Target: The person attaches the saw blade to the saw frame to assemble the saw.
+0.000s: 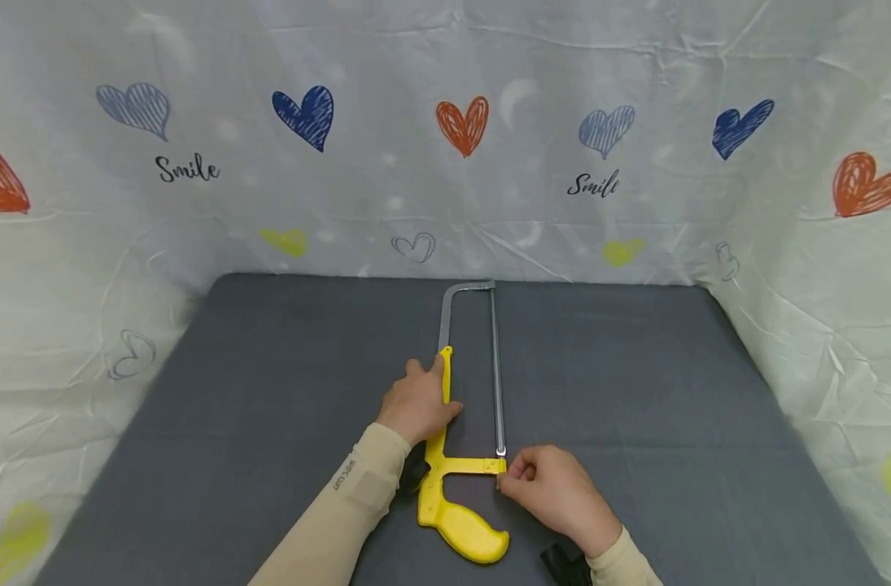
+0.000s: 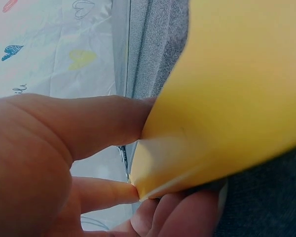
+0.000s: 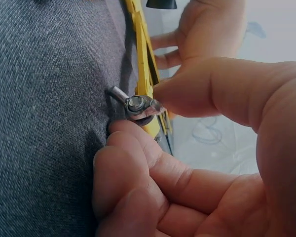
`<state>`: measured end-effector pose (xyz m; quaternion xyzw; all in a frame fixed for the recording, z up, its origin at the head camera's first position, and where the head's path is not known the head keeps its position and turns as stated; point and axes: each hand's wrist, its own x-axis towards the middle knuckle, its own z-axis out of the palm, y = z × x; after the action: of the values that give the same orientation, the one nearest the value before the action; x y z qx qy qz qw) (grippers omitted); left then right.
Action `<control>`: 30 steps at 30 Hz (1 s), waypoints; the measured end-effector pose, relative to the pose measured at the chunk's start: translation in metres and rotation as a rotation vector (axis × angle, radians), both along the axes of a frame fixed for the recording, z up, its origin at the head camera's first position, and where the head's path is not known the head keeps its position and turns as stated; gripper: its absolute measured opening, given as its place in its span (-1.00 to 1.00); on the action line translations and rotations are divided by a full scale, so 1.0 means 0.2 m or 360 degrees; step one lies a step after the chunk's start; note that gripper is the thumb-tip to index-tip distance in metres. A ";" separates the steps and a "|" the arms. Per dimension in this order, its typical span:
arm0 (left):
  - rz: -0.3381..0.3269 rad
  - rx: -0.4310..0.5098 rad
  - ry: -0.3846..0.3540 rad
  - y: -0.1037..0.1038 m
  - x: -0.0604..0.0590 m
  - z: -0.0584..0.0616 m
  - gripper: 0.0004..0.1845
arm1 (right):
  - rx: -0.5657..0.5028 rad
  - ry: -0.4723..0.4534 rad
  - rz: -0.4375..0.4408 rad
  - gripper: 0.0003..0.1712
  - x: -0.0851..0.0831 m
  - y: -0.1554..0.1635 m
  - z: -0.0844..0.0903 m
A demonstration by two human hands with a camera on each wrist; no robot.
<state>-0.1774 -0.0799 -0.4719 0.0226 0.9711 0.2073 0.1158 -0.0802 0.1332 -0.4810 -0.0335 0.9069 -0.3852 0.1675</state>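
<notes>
A hacksaw (image 1: 469, 533) with a yellow handle and a silver front frame lies on the grey surface, its blade (image 1: 496, 366) running along the right side. My left hand (image 1: 419, 404) grips the yellow back of the frame, thumb on one side and fingers on the other. In the left wrist view the yellow metal (image 2: 227, 89) fills much of the picture between thumb and fingers. At the handle end of the blade, my right hand (image 1: 555, 488) pinches a small metal wing nut (image 3: 143, 106) between thumb and index finger. The fingers partly cover the nut.
Grey cloth (image 1: 635, 366) covers the table. A white curtain (image 1: 386, 65) printed with hearts and "Smile" stands behind it and along both sides. Dark wrist devices show beside the left wrist and below the right wrist (image 1: 565, 563).
</notes>
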 end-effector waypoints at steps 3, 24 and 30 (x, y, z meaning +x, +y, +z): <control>0.0001 0.0006 0.0003 0.00 0.00 0.00 -0.05 | -0.0024 0.0022 0.0006 -0.84 0.00 0.00 0.00; 0.0007 0.0007 0.0018 0.00 0.01 0.01 -0.05 | 0.0012 0.0053 0.0002 -0.88 -0.01 0.00 -0.02; 0.0006 0.0005 0.0008 0.00 0.01 0.02 -0.05 | 0.0019 0.0032 -0.0010 -0.87 0.00 0.00 -0.02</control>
<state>-0.1746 -0.0803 -0.4685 0.0214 0.9711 0.2090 0.1130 -0.0805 0.1340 -0.4844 -0.0334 0.9109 -0.3800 0.1575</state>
